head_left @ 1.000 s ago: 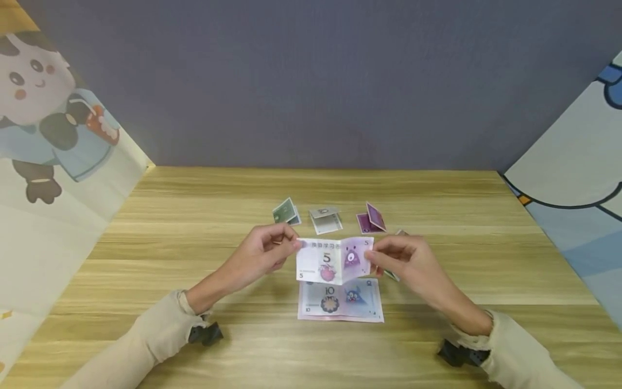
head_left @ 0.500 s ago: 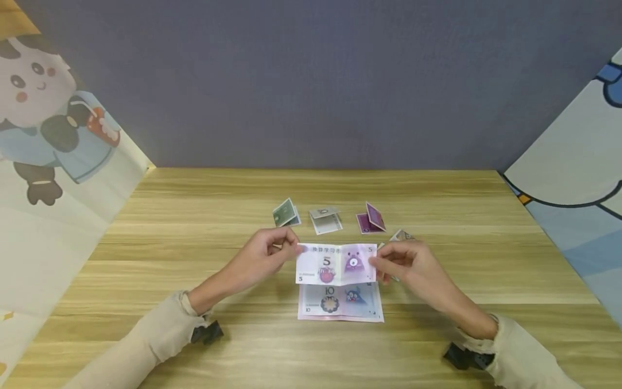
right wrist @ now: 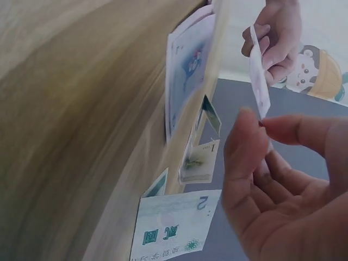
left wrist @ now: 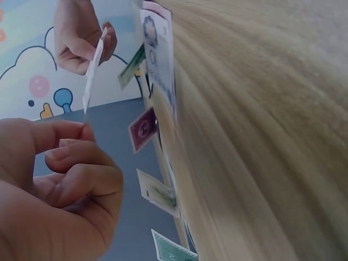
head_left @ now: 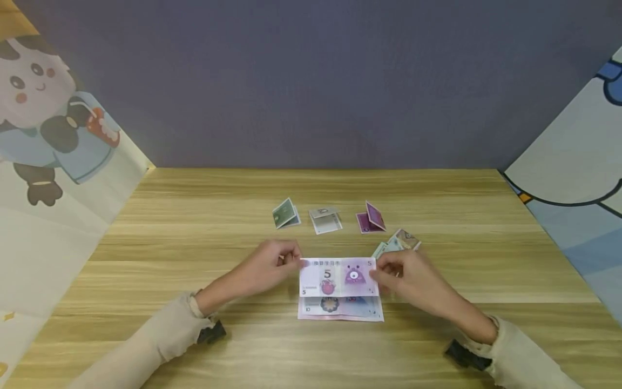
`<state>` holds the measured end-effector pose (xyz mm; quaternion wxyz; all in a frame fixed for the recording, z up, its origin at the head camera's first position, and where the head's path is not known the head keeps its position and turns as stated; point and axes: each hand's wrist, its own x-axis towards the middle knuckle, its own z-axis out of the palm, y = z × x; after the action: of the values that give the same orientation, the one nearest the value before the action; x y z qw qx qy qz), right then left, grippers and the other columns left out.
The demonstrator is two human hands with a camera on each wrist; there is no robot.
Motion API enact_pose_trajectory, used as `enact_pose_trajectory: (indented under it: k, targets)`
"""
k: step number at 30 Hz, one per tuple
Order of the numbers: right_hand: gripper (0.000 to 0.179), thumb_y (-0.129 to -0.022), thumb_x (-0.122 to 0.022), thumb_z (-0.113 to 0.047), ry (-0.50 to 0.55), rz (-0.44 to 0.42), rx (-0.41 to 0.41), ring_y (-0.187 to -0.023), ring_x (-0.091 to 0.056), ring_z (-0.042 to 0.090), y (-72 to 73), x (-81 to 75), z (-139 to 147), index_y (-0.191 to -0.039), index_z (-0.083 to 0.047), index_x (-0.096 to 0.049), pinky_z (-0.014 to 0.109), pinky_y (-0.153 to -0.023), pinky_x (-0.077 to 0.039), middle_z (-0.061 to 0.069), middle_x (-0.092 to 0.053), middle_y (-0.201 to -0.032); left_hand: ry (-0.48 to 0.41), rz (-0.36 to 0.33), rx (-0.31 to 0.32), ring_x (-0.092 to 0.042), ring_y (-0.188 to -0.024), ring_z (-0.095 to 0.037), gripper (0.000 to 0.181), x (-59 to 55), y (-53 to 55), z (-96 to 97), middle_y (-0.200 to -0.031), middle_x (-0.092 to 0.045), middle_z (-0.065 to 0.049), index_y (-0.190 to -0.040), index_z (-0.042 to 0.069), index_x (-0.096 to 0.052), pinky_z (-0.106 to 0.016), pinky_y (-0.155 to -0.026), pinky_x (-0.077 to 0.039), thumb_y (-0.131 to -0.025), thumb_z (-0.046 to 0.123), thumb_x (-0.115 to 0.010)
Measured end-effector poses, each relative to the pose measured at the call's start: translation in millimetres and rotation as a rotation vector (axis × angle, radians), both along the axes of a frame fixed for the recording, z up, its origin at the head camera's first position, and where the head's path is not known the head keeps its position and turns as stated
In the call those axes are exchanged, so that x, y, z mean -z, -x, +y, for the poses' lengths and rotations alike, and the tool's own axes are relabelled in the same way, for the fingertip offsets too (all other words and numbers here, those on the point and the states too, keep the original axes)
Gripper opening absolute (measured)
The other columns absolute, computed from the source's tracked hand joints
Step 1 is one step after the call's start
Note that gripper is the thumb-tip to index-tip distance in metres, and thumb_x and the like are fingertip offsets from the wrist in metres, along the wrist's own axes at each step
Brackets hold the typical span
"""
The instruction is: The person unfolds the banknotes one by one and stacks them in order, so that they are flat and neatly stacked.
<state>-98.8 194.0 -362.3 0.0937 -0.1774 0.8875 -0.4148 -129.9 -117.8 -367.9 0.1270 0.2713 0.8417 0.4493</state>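
A purple play banknote (head_left: pixel 338 276) marked 5 is stretched between the two hands in the head view. My left hand (head_left: pixel 269 272) pinches its left edge between thumb and forefinger. At the opposite edge, my right hand (head_left: pixel 419 282) grips it the same way. Beneath it, a blue play banknote (head_left: pixel 365 309) marked 10 lies on the table, its upper part hidden. A pinkish edge of paper shows under that blue note. Both wrist views show the purple note (left wrist: pixel 93 73) nearly edge-on, held apart from the blue note (right wrist: pixel 190 70).
Behind the hands, folded notes stand in a row on the wooden table (head_left: pixel 194 216): a green note (head_left: pixel 284 214), a pale grey note (head_left: pixel 325 220) and a magenta note (head_left: pixel 371 219). A pale green note (head_left: pixel 399 243) lies just beyond the right hand. A dark panel (head_left: pixel 320 86) rises at the back.
Both hands have brought the purple note nearer to the person, so it covers more of the blue note. Its centre crease looks flatter. The pale green note beyond the right hand shows more now.
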Motion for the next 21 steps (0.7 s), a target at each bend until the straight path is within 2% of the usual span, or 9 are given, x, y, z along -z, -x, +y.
enact_pose_trajectory:
  k: [7, 12, 16, 21]
  targets:
    - [0.017, -0.092, -0.068, -0.011, -0.102, 0.001, -0.090, -0.050, -0.051, 0.006, -0.3, 8.0, -1, -0.075, -0.014, -0.066, 0.023, -0.042, -0.043, -0.005, -0.058, -0.060, 0.118, -0.004, 0.033, -0.042, -0.054, -0.005, 0.013, 11.5, -1.0, 5.8, -0.064, -0.052, 0.005, -0.082, 0.012, -0.066, -0.017, -0.047, -0.035, -0.095, 0.012, -0.066]
    - [0.025, -0.089, -0.069, -0.013, -0.219, 0.027, -0.125, -0.046, -0.040, 0.001, -0.2, 14.6, -3, -0.067, -0.019, -0.059, 0.020, -0.042, -0.035, -0.012, -0.046, -0.053, 0.189, 0.008, 0.099, -0.040, -0.052, -0.004, 0.013, 18.9, -2.2, 9.5, -0.061, -0.051, 0.005, -0.081, 0.012, -0.067, -0.018, -0.047, -0.036, -0.095, 0.011, -0.066]
    - [0.027, -0.090, -0.068, -0.016, -0.300, 0.004, -0.145, -0.048, -0.039, 0.002, -0.9, 16.5, -5, -0.067, -0.020, -0.055, 0.021, -0.044, -0.034, -0.012, -0.042, -0.053, 0.264, 0.014, 0.142, -0.042, -0.055, -0.005, 0.017, 21.3, -3.4, 11.4, -0.062, -0.051, 0.006, -0.079, 0.012, -0.065, -0.020, -0.051, -0.039, -0.096, 0.011, -0.065]
    - [0.027, -0.091, -0.067, -0.017, -0.343, 0.002, -0.159, -0.048, -0.039, 0.003, -1.5, 16.2, -7, -0.068, -0.019, -0.053, 0.022, -0.044, -0.034, -0.011, -0.042, -0.054, 0.308, 0.001, 0.147, -0.042, -0.055, -0.005, 0.019, 19.6, -4.6, 13.1, -0.062, -0.051, 0.005, -0.078, 0.013, -0.064, -0.021, -0.051, -0.040, -0.097, 0.012, -0.064]
